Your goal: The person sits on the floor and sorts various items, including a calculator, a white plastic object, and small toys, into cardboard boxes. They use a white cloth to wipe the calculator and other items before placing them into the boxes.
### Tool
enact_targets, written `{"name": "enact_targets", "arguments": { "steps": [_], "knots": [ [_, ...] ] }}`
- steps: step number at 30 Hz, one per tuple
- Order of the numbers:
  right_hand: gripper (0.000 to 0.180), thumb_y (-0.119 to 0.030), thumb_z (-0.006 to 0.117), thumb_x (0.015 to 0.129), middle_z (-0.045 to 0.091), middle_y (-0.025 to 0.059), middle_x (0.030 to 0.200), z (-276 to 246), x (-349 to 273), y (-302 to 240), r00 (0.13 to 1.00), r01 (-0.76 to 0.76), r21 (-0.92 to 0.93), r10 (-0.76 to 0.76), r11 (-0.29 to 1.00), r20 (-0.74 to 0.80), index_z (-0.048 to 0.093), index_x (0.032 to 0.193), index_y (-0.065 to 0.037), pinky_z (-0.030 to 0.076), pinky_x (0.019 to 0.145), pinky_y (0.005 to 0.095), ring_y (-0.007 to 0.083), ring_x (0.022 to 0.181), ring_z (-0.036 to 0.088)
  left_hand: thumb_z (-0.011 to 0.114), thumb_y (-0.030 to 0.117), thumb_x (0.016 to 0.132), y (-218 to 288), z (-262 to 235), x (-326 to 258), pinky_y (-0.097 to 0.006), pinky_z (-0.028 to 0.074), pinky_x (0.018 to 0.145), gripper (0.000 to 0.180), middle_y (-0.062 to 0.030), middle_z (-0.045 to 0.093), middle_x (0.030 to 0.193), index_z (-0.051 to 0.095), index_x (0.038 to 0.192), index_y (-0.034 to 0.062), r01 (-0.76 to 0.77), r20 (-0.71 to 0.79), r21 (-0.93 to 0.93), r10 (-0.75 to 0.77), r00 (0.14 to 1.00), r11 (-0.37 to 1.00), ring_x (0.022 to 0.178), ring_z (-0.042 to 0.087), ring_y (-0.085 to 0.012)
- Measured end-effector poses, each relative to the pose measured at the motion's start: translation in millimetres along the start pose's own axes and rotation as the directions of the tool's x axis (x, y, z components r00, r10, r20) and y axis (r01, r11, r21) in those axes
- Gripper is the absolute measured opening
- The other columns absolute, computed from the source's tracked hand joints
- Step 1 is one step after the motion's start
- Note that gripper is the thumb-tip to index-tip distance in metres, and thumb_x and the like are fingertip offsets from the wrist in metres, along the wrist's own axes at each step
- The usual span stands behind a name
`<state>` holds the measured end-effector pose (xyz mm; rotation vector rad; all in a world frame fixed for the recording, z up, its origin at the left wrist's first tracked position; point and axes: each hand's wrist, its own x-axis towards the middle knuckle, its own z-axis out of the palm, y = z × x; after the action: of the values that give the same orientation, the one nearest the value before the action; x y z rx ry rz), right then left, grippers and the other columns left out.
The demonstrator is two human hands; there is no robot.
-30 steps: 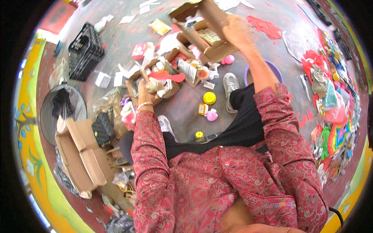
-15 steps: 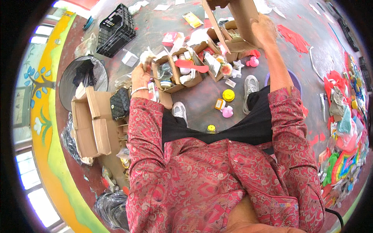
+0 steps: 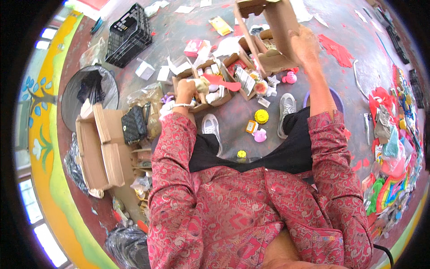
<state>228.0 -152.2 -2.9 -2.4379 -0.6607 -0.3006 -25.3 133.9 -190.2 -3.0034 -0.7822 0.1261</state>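
Observation:
My right hand (image 3: pixel 306 45) grips the edge of a brown cardboard box (image 3: pixel 286 24), tilted up off the floor at the far side. My left hand (image 3: pixel 186 91) is closed over another open cardboard box (image 3: pixel 214 104), around a small cream-white object (image 3: pixel 201 85) whose kind I cannot make out. That box holds jars, white pieces and other small things, with a red flat strip (image 3: pixel 222 82) lying across it. To its right, a further box holds a printed packet (image 3: pixel 244 79). A white star (image 3: pixel 273 82) and a pink toy (image 3: pixel 290 77) lie beside them.
Between my shoes lie a yellow gear-like piece (image 3: pixel 261 116), an orange-and-white box (image 3: pixel 251 127) and a pink figure (image 3: pixel 259 136). A black crate (image 3: pixel 129 36), a round bin (image 3: pixel 89 96), a black quilted bag (image 3: pixel 134 125) and a long carton (image 3: pixel 101 148) stand left. A colourful pile (image 3: pixel 394 148) spreads right.
My left hand has moved right and nearer, from beside the filled box to over it, with the whitish object. The right hand keeps holding its cardboard box in nearly the same place.

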Motion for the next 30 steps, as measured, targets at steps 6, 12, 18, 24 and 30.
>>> {"name": "enact_targets", "arguments": {
  "steps": [6,12,18,24,30],
  "knots": [
    [0.030,-0.027,0.047,0.081,0.059,0.0234,0.090,-2,-1,-18,0.997,-0.034,0.029,0.032,0.999,0.073,0.059,0.094,-0.003,0.043,0.077,0.0471,0.0394,0.086,0.056,0.052,0.034,0.083,27,3,-3,-0.035,0.034,0.094,0.062,-0.0250,0.037,0.125,0.029,0.127,-0.0041,0.201,0.199,-0.770,-0.071,0.977,0.606,0.118,0.037,-0.0323],
    [0.027,-0.021,0.047,0.083,0.060,0.0194,0.079,13,-21,-47,0.996,0.061,0.091,-0.066,0.994,0.060,0.054,0.103,-0.006,0.045,0.067,0.0459,0.0365,0.075,0.058,0.057,0.045,0.079,76,-125,-27,-0.050,0.027,0.097,0.085,-0.0160,0.020,0.141,0.008,0.139,0.0120,0.257,0.229,-0.931,0.134,0.964,-0.258,0.130,0.019,-0.0295],
    [0.031,-0.013,0.047,0.081,0.060,0.0155,0.078,29,-60,-59,0.917,0.397,0.257,-0.376,0.881,-0.131,0.050,0.111,-0.008,0.047,0.058,0.0427,0.0315,0.066,0.060,0.065,0.012,0.076,109,-177,-40,-0.035,0.038,0.090,0.076,-0.0142,0.048,0.117,0.017,0.135,0.0100,-0.009,-0.020,-0.970,0.042,0.999,-0.244,0.106,0.048,-0.0239],
    [0.034,-0.014,0.046,0.080,0.058,0.0134,0.082,20,-79,-63,0.834,0.550,0.228,-0.540,0.803,-0.112,0.048,0.113,-0.003,0.048,0.057,0.0385,0.0289,0.070,0.060,0.049,0.004,0.080,96,-140,-42,-0.032,0.047,0.072,0.033,-0.0089,0.056,0.103,0.046,0.112,0.0024,-0.219,-0.226,-0.974,-0.243,0.943,0.055,0.091,0.056,-0.0189],
    [0.040,-0.033,0.051,0.082,0.058,0.0161,0.091,-4,-90,-74,0.734,0.611,0.427,-0.679,0.667,0.011,0.051,0.111,-0.005,0.047,0.069,0.0388,0.0320,0.079,0.058,0.059,0.022,0.082,79,-137,-40,-0.036,0.048,0.082,0.045,-0.0078,0.051,0.114,0.042,0.120,0.0071,-0.178,0.008,-0.869,-0.374,0.927,-0.462,0.102,0.053,-0.0232]
  ]
}}
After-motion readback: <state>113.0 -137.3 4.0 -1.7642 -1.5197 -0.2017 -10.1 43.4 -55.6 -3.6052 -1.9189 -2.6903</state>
